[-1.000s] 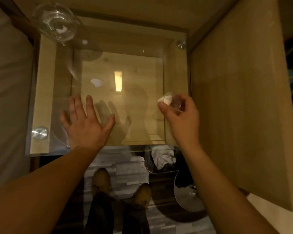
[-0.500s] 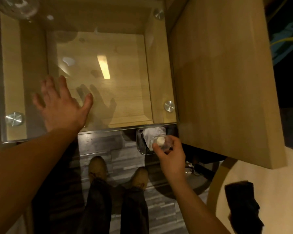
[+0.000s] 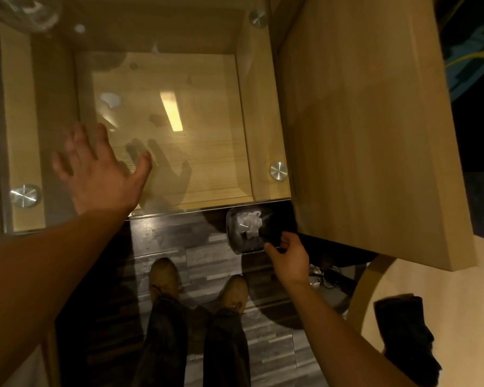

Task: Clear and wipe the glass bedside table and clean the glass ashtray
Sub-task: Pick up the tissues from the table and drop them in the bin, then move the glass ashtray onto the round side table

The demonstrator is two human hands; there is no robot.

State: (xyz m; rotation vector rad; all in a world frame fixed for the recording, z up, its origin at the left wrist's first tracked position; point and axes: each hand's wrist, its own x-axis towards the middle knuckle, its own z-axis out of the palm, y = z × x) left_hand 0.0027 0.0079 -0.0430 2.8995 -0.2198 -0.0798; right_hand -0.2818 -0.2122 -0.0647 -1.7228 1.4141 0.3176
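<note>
The left hand (image 3: 101,174) is spread wide, fingers straight and apart, over the near left part of the glass tabletop (image 3: 207,107). It is blurred, and whether the palm touches the glass cannot be told. Its shadow falls on the pale wood beneath the glass, just to the right.

The right hand (image 3: 288,258) is lower, off the near right edge of the tabletop, with its fingers curled at the near right rim of a dark bin (image 3: 229,233). Whether it holds anything there cannot be told. The bin stands on the floor (image 3: 207,263) under the near edge of the tabletop, and crumpled white tissue (image 3: 249,223) lies inside it.

The glass ashtray (image 3: 25,9) sits at the far left corner of the tabletop, blurred and partly cut off by the frame, well apart from both hands. Round metal studs (image 3: 25,195) mark the corners of the glass. A tall wooden panel (image 3: 369,135) stands just right of the tabletop. Near right, a dark cloth (image 3: 405,331) lies on a round pale table (image 3: 389,280). The person's brown shoes (image 3: 162,277) stand on the grey planks between the arms.
</note>
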